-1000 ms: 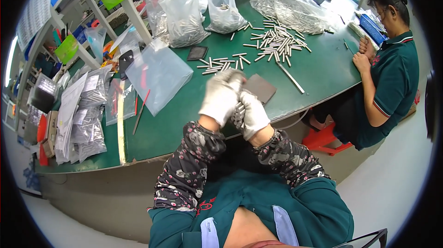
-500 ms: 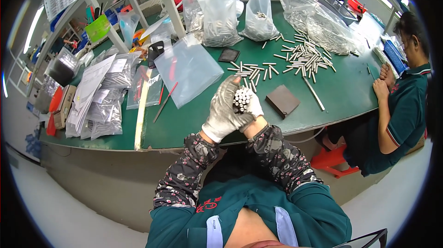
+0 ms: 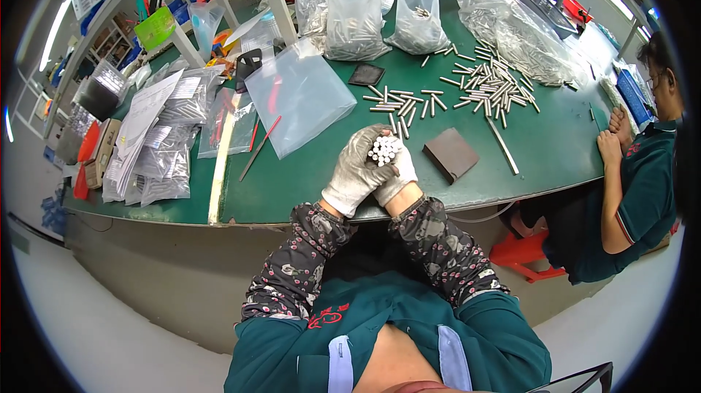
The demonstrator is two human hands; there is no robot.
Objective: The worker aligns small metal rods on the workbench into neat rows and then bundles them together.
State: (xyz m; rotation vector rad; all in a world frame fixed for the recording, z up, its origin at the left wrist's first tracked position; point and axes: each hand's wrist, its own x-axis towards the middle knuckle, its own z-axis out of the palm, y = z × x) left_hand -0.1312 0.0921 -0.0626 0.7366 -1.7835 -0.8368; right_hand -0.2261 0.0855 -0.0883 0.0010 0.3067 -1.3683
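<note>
Both of my gloved hands are cupped round a bundle of metal pins [image 3: 383, 151], whose round ends face up toward me. My left hand [image 3: 355, 173], in a grey-stained white glove, wraps the bundle from the left. From the right, my right hand [image 3: 399, 175] closes on it, partly hidden behind the left thumb. Just beyond my hands lies a small loose group of pins [image 3: 399, 104] on the green table. A larger heap of the same pins [image 3: 496, 88] spreads farther right. Beside my right hand rests a dark brown block [image 3: 450, 155].
A flat metal bar [image 3: 502, 146] lies right of the block. Clear bags of pins [image 3: 355, 17] stand at the back. To the left are an empty plastic bag [image 3: 299, 97], a thin file [image 3: 259, 148] and papers on bagged parts [image 3: 146, 119]. A co-worker [image 3: 635, 181] sits at right.
My view has shifted slightly. My left fingers have settled lower round the bundle, and its pin ends sit closer together. Both hands still hold it.
</note>
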